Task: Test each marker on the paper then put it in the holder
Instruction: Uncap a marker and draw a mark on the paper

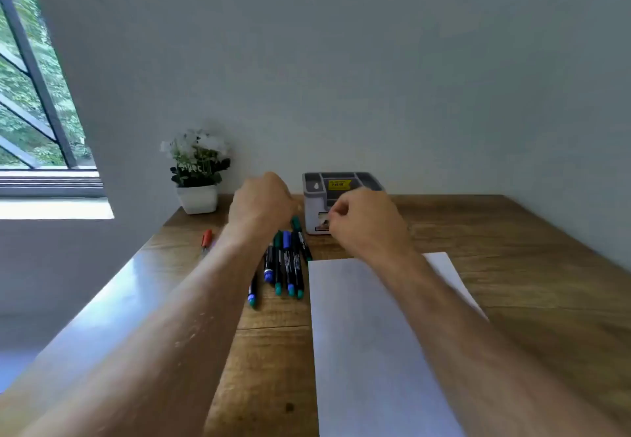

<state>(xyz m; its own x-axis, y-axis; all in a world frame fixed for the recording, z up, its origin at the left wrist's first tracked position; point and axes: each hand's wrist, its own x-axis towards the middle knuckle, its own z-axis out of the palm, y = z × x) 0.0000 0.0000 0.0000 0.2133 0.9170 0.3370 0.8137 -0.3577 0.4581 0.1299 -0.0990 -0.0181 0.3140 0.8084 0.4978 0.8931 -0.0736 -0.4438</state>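
Wooden table [512,266]: one, set against a grey wall.

Markers [286,266]: six counted, lying side by side between the two forearms, just left of the paper; caps green and blue, barrels black. The far end of the group is hidden under the left hand, so the count is uncertain.

Paper [368,334]: one white sheet, flat, on the near right.

Holder [338,194]: one, grey and white, compartmented, yellow sticker inside, at the far edge.

Left hand [261,204]: curled over the markers' far ends; grip cannot be told.

Right hand [367,221]: fingers curled, nothing seen held, before the holder.

Potted plant [198,170]: one, far left.

Orange-handled tool [206,240]: one, left.
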